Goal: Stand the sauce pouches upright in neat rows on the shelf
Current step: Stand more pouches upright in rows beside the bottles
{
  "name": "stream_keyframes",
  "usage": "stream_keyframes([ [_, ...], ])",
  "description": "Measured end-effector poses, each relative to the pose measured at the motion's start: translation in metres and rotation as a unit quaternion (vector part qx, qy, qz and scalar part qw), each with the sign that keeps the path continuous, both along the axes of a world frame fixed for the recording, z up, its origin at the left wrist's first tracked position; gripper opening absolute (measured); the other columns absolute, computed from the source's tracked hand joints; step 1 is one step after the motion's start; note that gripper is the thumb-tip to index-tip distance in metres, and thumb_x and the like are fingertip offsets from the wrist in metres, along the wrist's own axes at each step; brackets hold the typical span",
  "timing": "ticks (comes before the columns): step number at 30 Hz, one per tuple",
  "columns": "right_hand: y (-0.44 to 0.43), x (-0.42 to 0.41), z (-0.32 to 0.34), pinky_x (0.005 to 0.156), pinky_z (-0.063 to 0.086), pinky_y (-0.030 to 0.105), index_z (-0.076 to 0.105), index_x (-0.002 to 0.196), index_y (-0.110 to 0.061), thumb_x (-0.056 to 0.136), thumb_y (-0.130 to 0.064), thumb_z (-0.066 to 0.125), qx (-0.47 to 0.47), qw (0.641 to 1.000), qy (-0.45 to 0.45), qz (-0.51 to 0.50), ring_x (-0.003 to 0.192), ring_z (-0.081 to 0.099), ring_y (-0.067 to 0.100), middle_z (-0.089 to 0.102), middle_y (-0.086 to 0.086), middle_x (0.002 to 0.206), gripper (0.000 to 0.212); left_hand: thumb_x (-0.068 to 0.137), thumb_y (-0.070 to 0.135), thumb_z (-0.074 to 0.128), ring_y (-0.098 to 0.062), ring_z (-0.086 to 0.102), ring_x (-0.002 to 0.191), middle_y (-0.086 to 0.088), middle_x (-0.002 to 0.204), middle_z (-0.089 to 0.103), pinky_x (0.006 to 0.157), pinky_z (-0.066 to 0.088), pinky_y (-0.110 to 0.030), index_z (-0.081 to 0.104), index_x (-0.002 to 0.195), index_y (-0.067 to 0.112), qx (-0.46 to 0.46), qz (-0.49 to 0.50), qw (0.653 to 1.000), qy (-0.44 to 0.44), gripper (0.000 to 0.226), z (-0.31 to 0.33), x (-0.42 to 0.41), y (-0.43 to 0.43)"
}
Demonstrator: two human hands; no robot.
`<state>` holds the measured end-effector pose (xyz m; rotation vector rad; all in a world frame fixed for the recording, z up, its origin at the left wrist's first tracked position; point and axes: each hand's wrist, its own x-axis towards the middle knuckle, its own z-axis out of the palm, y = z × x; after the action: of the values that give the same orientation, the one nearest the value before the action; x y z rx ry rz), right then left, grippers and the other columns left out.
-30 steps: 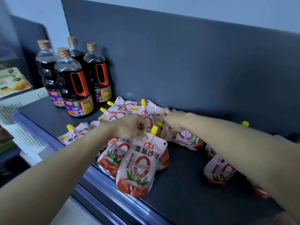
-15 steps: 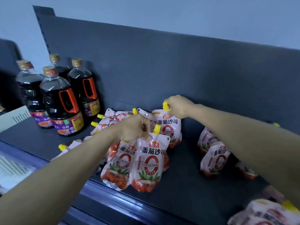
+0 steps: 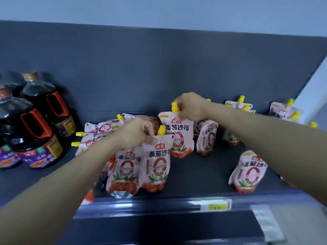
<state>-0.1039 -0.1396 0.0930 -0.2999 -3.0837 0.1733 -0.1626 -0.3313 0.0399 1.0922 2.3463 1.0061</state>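
So, left hand [image 3: 139, 133] grips two front pouches [image 3: 155, 167] by their tops near the shelf [image 3: 203, 174] edge, right hand [image 3: 191, 106] pinches a back pouch [image 3: 177, 137] beside its spout, presumably so the bases land flat.

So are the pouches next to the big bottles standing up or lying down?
Lying down. Those pouches rest flat on the shelf, their yellow caps pointing sideways toward the dark bottles.
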Motion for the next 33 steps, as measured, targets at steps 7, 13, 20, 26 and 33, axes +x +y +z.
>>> stream_keyframes([
  [7,0.021,0.048,-0.008,0.07,0.045,0.032,0.06,0.073,-0.012,0.077,-0.018,0.073,0.002,0.996,-0.042,-0.074,0.079,0.053,0.023,0.057,0.003,0.08,0.015,0.072,0.009,0.077,-0.007,0.052,0.051,0.004,0.057,0.06,0.056,0.046,-0.025,0.057,0.056,0.019,0.001,-0.061,0.998,0.022,0.028,0.002,0.018,0.018],
  [13,0.056,0.069,-0.016,0.071,0.042,0.027,0.057,0.066,-0.012,0.078,-0.02,0.076,-0.01,0.99,-0.064,-0.123,0.079,0.052,0.021,0.057,0.002,0.073,0.024,0.076,0.015,0.075,-0.013,0.06,0.06,0.0,0.069,0.067,0.056,0.05,-0.027,0.058,0.061,0.019,0.012,-0.065,0.997,0.048,0.022,0.003,0.042,0.043],
  [20,0.081,0.075,-0.009,0.064,0.048,0.028,0.053,0.058,-0.016,0.077,-0.016,0.077,-0.054,0.986,-0.112,-0.114,0.071,0.054,0.022,0.055,0.002,0.066,0.031,0.076,0.014,0.075,-0.009,0.061,0.065,0.004,0.071,0.066,0.063,0.053,-0.024,0.059,0.063,0.018,0.036,-0.068,0.996,0.033,0.02,-0.002,0.065,0.081],
  [26,0.089,0.079,0.002,0.08,0.052,0.033,0.071,0.085,-0.009,0.079,-0.011,0.073,-0.05,0.983,-0.158,-0.075,0.078,0.058,0.02,0.066,0.009,0.083,0.006,0.075,0.012,0.075,-0.018,0.068,0.08,-0.006,0.081,0.072,0.077,0.058,-0.036,0.061,0.065,0.014,0.051,-0.061,0.997,0.025,0.017,-0.007,0.076,0.105],
  [33,0.087,0.08,0.028,0.07,0.053,0.026,0.07,0.091,-0.009,0.083,0.003,0.059,-0.063,0.989,-0.117,-0.071,0.074,0.066,0.019,0.074,0.013,0.088,0.018,0.073,0.013,0.076,-0.015,0.066,0.076,-0.001,0.077,0.07,0.076,0.058,-0.036,0.058,0.059,0.021,0.037,-0.076,0.996,0.013,0.024,-0.007,0.085,0.108],
])
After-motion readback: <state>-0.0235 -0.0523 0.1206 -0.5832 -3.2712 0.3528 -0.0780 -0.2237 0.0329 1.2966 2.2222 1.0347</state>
